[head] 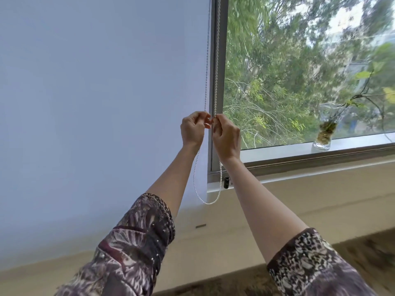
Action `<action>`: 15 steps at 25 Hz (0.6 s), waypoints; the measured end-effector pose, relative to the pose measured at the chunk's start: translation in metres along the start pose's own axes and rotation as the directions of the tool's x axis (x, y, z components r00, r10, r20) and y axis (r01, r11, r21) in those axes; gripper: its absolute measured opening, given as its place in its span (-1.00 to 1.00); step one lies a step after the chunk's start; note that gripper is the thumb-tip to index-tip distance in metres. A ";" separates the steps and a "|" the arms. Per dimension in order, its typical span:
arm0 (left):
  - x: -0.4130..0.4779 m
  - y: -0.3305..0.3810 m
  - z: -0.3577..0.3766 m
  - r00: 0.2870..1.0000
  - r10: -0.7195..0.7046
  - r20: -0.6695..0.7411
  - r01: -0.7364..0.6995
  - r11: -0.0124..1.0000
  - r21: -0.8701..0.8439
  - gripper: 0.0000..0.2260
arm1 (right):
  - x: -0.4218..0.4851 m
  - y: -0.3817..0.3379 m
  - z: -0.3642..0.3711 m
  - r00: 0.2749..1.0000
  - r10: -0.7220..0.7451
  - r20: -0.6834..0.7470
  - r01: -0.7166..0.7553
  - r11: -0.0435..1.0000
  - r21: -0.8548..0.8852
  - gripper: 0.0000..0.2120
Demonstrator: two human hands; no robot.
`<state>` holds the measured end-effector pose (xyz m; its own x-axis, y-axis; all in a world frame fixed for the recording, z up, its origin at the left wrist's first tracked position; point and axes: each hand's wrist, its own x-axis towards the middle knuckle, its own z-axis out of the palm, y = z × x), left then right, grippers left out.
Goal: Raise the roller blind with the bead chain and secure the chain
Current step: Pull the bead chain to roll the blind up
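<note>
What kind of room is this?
Probably a room in a home or office, up above the ground: a big window looks out at treetops, a roller blind covers part of it, and a vase sits on the sill.

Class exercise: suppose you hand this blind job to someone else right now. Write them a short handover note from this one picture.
Left hand: closed on the left strand of the bead chain.
Right hand: closed on the right strand, beside the window frame.
The chain's loop hangs free below both wrists.
Roller blind: still fully down, bottom edge below the sill.
Small dark fitting at the frame's foot; the chain is not hooked to it.
Left: raise the blind, secure the chain.
</note>
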<state>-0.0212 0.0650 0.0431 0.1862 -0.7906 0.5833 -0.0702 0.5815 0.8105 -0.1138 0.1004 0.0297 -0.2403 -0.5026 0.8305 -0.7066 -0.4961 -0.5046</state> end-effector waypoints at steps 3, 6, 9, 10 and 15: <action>-0.006 0.004 -0.002 1.000 0.006 -0.001 -0.006 0.990 0.138 -0.78 | -0.003 -0.007 -0.011 1.000 0.011 0.018 -0.011 1.000 0.005 -0.83; -0.016 0.006 -0.008 0.999 -0.027 0.041 0.017 0.977 0.214 -0.71 | -0.008 -0.019 -0.020 0.998 0.064 0.017 -0.065 0.993 0.100 -0.78; -0.030 0.008 -0.016 0.997 -0.059 0.043 0.048 0.970 0.237 -0.73 | -0.009 -0.033 -0.027 0.988 0.110 0.105 -0.135 0.954 0.268 -0.77; -0.032 0.009 -0.020 0.996 -0.074 0.040 0.063 0.970 0.234 -0.75 | -0.010 -0.039 -0.030 0.983 0.128 0.128 -0.164 0.933 0.322 -0.78; -0.040 0.021 -0.035 0.992 -0.120 0.043 0.107 0.964 0.243 -0.84 | -0.018 -0.059 -0.041 0.921 0.286 0.265 -0.390 0.709 0.588 -0.76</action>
<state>0.0045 0.1159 0.0348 0.1514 -0.8623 0.4832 -0.2857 0.4298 0.8566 -0.0952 0.1675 0.0545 -0.2473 -0.7924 0.5576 -0.0162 -0.5720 -0.8201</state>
